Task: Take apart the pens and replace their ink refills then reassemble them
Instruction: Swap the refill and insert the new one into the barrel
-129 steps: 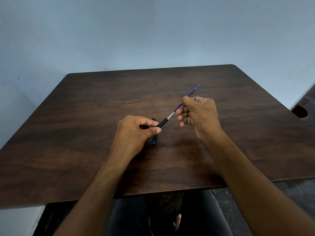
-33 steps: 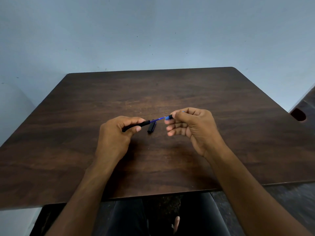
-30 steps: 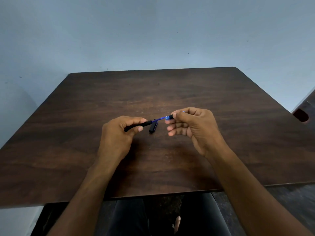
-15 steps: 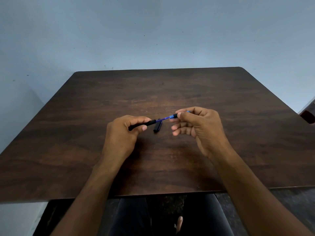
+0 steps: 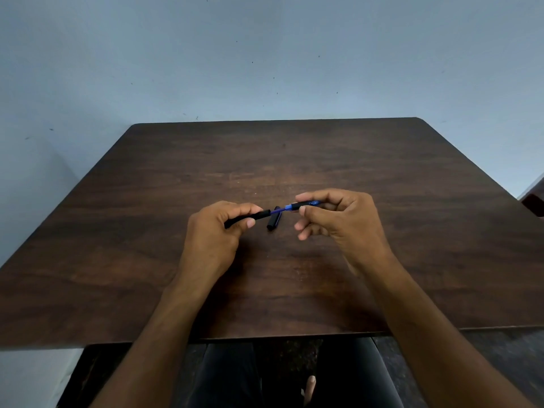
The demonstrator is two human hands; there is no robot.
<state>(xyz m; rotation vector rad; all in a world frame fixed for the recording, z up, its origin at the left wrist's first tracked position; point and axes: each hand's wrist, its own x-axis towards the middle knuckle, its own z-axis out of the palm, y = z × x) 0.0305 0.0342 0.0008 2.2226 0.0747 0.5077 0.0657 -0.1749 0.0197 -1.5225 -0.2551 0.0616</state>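
Two bare hands hold the halves of a pen above the middle of a dark brown wooden table [image 5: 382, 178].

The left hand [image 5: 215, 231] curls its fingers and thumb around a black cylindrical pen barrel [image 5: 250, 217], whose open end sticks out past the thumb. The right hand [image 5: 341, 219] pinches a short black-and-blue pen end piece [image 5: 303, 205] between thumb and forefinger, its other fingers loosely curled. A thin blue ink refill [image 5: 278, 211] bridges the gap between the two parts. A black pen cap [image 5: 273, 222] lies on the table just beneath that gap, between the hands.
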